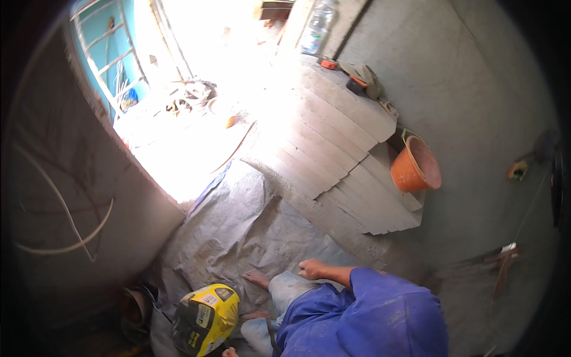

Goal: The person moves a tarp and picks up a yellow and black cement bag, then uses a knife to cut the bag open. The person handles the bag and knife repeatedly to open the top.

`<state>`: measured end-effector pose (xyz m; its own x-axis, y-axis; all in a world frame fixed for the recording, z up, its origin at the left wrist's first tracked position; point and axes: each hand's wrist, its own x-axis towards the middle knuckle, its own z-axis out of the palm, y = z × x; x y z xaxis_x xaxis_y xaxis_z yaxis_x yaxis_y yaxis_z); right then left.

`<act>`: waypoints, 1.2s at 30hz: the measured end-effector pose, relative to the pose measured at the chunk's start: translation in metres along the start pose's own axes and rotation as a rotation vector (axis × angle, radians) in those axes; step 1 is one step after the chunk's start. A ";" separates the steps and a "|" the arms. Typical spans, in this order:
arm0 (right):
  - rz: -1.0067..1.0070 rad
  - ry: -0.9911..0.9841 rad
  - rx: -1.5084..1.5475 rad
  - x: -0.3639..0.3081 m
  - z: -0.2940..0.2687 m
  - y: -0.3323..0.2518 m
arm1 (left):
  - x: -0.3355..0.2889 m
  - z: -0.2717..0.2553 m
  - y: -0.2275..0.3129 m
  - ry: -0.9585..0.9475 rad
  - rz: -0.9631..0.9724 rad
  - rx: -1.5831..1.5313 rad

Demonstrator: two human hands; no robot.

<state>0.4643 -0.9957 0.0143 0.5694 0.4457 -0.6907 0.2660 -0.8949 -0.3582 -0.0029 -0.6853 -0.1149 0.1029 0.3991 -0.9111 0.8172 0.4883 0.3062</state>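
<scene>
A blue-sleeved arm reaches leftward to my right hand (310, 269), curled closed by my bent knee; whatever may be in its fingers is hidden. Only a small part of my left hand (229, 352) shows at the bottom edge, beside a bulky yellow-and-black printed package (217, 315); its fingers cannot be made out. My bare feet and pale trouser legs rest on a crumpled grey sheet (229, 238) that covers the floor. The package stands on this sheet, left of my legs.
Overlapping flat grey slabs (321, 137) lie ahead, with an orange bucket (410, 169) at their right edge. Beyond are a khaki cloth item (369, 78) and a clear plastic bottle (318, 27). A loose cable (71, 244) hangs at left. A ladder (110, 65) stands beyond the bright opening.
</scene>
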 end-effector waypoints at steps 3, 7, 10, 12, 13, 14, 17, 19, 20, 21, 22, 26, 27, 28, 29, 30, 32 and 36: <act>0.154 0.014 0.065 -0.031 0.006 0.054 | -0.016 0.011 0.038 -0.154 0.117 -0.004; 0.318 0.021 0.284 -0.088 0.041 0.084 | -0.020 -0.002 0.116 -0.163 0.125 0.039; 0.456 -0.002 0.574 -0.122 0.091 0.087 | -0.021 -0.004 0.170 0.019 0.199 0.207; 0.425 0.077 0.699 -0.143 0.130 0.094 | -0.029 -0.009 0.188 0.042 0.235 0.213; 0.266 0.160 0.569 -0.147 0.148 0.098 | -0.034 -0.012 0.193 0.056 0.255 0.207; 0.059 0.274 0.426 -0.151 0.166 0.102 | -0.039 -0.018 0.196 0.046 0.316 0.184; -0.005 0.317 0.367 -0.164 0.210 0.115 | -0.053 -0.031 0.193 0.083 0.289 0.069; 0.068 0.370 0.430 -0.172 0.229 0.130 | -0.056 -0.028 0.191 0.019 0.141 0.233; 0.080 0.459 0.434 -0.175 0.236 0.138 | -0.055 -0.020 0.190 -0.023 0.110 0.323; 0.093 0.491 0.419 -0.175 0.242 0.145 | -0.054 -0.008 0.188 -0.063 0.097 0.379; 0.089 0.509 0.411 -0.175 0.245 0.152 | -0.053 0.003 0.183 -0.102 0.100 0.417; 0.191 0.435 0.306 -0.169 0.243 0.174 | -0.054 0.054 0.180 -0.234 0.168 0.511; 0.301 0.349 0.275 -0.169 0.237 0.176 | -0.055 0.064 0.182 -0.254 0.184 0.524; 0.435 0.323 0.366 -0.173 0.231 0.178 | -0.057 0.073 0.183 -0.270 0.200 0.535; 0.478 0.371 0.389 -0.173 0.222 0.174 | -0.059 0.077 0.185 -0.282 0.218 0.532; 0.385 0.426 0.443 -0.186 0.214 0.177 | -0.060 0.080 0.184 -0.293 0.233 0.527; 0.345 0.500 0.612 -0.211 0.194 0.178 | -0.060 0.077 0.179 -0.296 0.267 0.463; 0.383 0.446 0.975 -0.235 0.160 0.183 | -0.054 0.063 0.150 -0.155 0.327 0.174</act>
<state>0.2546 -1.2610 0.0100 0.7609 -0.0750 -0.6446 -0.5921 -0.4867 -0.6423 0.1497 -0.6820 -0.0373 0.4471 0.3831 -0.8083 0.8096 0.2110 0.5478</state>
